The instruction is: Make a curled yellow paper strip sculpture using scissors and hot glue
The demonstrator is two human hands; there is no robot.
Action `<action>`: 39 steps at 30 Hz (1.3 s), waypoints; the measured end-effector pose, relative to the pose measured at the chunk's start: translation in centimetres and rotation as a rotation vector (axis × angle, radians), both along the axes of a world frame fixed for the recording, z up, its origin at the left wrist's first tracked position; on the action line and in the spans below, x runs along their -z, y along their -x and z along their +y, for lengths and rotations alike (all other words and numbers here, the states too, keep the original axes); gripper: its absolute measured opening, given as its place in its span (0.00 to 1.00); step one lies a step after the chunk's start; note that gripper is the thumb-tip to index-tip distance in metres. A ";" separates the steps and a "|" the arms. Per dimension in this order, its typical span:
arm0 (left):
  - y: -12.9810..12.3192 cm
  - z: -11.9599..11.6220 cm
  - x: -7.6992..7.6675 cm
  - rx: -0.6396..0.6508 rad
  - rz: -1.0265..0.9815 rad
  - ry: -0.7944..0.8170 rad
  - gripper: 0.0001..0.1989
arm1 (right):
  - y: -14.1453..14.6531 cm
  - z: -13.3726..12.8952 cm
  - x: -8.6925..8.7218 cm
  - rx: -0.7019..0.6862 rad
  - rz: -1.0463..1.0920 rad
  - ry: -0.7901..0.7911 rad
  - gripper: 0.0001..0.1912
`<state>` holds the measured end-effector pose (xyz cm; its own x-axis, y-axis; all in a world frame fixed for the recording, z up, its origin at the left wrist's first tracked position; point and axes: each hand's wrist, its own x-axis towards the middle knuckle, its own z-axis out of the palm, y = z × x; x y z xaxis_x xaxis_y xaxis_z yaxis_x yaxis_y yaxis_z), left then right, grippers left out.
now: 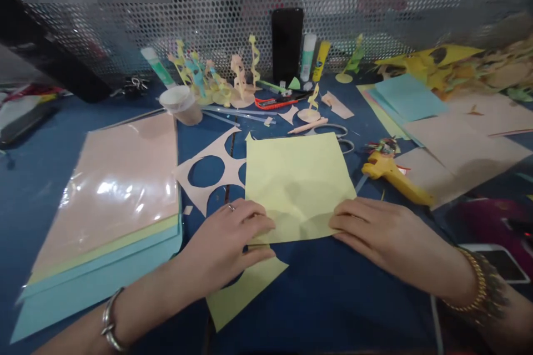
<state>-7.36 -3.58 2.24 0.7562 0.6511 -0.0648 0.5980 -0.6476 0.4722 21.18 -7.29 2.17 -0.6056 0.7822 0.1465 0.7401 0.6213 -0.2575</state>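
A pale yellow-green sheet of paper lies in front of me, roughly square. My left hand pinches its lower left corner between thumb and fingers. At its lower right corner, my right hand is closed on the edge, fingers on top. Below my left hand is a yellow-green offcut, partly hidden by that hand. A pink sheet with round holes lies left of the yellow-green sheet, which covers part of it. Grey-handled scissors stick out behind the sheet.
Plastic-wrapped coloured paper lies left. Behind stand a paper cup, small paper spirals, glue sticks and a black phone. A yellow glue gun, blue sheets and pink sheets are at right, with a white phone beyond my right wrist.
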 end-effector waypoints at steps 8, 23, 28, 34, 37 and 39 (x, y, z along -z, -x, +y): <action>0.1 0.5 0.6 0.000 -0.052 0.114 0.06 | -0.4 0.1 -0.1 -0.004 0.023 0.157 0.16; -0.4 0.6 0.9 -0.124 0.026 0.024 0.12 | -0.3 -0.2 0.9 0.298 0.095 0.442 0.13; -0.6 0.5 0.9 -0.149 0.063 0.020 0.12 | -0.4 -0.2 1.0 0.316 0.097 0.437 0.12; -0.6 0.5 0.9 -0.148 0.057 0.026 0.12 | -0.3 -0.1 1.1 0.335 0.091 0.395 0.13; -0.5 0.5 0.8 -0.147 0.059 0.044 0.12 | -0.2 -0.2 1.1 0.342 0.095 0.404 0.13; -0.5 0.6 0.8 -0.139 0.059 0.054 0.12 | -0.3 -0.2 1.1 0.346 0.101 0.411 0.12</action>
<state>-6.84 -3.01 1.44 0.6529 0.7436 -0.1446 0.7080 -0.5311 0.4655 21.44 -7.49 1.06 -0.3018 0.9383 -0.1687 0.8422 0.1795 -0.5084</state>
